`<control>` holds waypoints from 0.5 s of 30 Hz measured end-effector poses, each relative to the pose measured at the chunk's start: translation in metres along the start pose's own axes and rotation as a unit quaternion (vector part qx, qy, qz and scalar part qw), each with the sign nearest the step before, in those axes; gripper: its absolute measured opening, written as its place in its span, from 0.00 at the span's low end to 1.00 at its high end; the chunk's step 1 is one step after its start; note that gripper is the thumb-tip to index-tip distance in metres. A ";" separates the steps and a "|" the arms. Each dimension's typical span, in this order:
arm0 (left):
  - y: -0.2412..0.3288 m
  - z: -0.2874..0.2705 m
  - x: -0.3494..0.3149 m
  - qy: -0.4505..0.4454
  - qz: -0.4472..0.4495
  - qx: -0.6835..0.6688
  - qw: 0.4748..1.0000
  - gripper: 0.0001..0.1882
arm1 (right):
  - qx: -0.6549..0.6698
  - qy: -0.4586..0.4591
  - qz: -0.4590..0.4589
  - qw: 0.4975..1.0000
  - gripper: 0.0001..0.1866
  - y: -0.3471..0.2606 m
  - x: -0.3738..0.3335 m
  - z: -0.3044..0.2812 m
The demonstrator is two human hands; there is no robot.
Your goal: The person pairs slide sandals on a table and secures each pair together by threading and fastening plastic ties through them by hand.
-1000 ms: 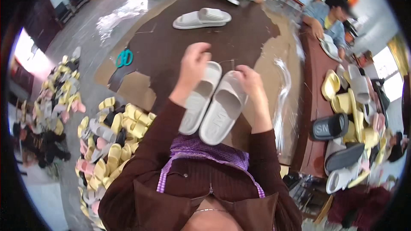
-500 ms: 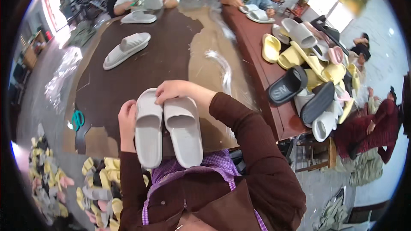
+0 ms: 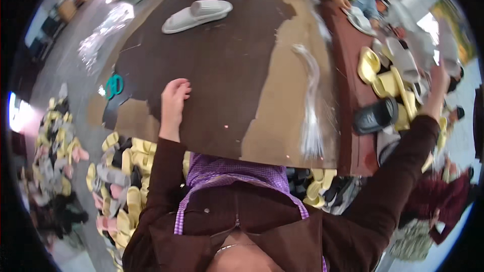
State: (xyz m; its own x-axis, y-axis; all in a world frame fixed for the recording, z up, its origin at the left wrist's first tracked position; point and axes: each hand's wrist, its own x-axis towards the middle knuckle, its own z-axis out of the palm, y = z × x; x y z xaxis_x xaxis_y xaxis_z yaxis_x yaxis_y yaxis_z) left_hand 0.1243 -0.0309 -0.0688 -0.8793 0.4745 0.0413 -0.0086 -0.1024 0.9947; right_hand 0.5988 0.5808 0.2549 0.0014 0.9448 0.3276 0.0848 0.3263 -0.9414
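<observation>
Left hand (image 3: pixel 175 102): empty, half-curled, left of centre.
Right hand (image 3: pixel 439 80): seems to grip the grey slippers (image 3: pixel 447 45), upper right; blur hides your fingers.
Brown tabletop (image 3: pixel 217 60): the pair leaves mid-frame, so your handling here looks finished.

A dark brown top (image 3: pixel 219 211) and a purple checked apron (image 3: pixel 237 165).
The top has long, plain sleeves (image 3: pixel 388 184) in the same dark brown, and the left hand (image 3: pixel 175 103) and right hand (image 3: pixel 439 79) are bare. A big, wide collar (image 3: pixel 290 239) lies flat, with a little zip (image 3: pixel 237 219) down the middle. A small, round, pale button (image 3: pixel 206 210) sits beside it. The apron has tiny purple and white squares, a curved top edge (image 3: pixel 237 177), and checked straps (image 3: pixel 180 216). A thin necklace (image 3: pixel 233 246) shines above the zip.
</observation>
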 end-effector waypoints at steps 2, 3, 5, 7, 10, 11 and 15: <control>-0.004 0.001 0.000 0.018 0.003 0.005 1.000 0.12 | -0.028 -0.005 -0.099 0.995 0.13 -0.017 -0.002 -0.032; -0.003 -0.002 -0.002 0.021 -0.002 0.011 1.000 0.12 | -0.002 -0.027 -0.105 0.994 0.14 -0.003 -0.009 -0.015; -0.008 0.004 -0.001 0.021 -0.004 0.009 1.000 0.12 | -0.036 -0.076 -0.164 0.983 0.17 0.012 -0.034 -0.003; -0.010 -0.003 0.001 0.000 -0.002 0.092 0.996 0.11 | -0.109 -0.166 -0.179 0.964 0.22 0.016 -0.112 0.068; 0.001 0.007 0.029 -0.141 0.049 0.221 0.964 0.11 | -0.198 -0.285 -0.152 0.926 0.23 0.007 -0.245 0.123; 0.009 0.004 0.037 -0.123 0.046 0.231 0.964 0.11 | -0.222 -0.353 -0.060 0.907 0.22 0.030 -0.271 0.148; 0.032 0.024 0.112 -0.164 0.233 0.428 0.858 0.13 | -0.096 -0.545 -0.113 0.825 0.19 0.084 -0.388 0.206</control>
State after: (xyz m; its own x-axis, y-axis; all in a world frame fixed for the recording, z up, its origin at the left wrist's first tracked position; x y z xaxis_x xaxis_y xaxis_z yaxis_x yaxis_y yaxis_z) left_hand 0.0367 0.0404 -0.0299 -0.5097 0.7915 0.3373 0.7835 0.2651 0.5620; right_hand 0.3997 0.2474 0.0323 -0.9243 0.3590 0.1296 0.1153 0.5863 -0.8018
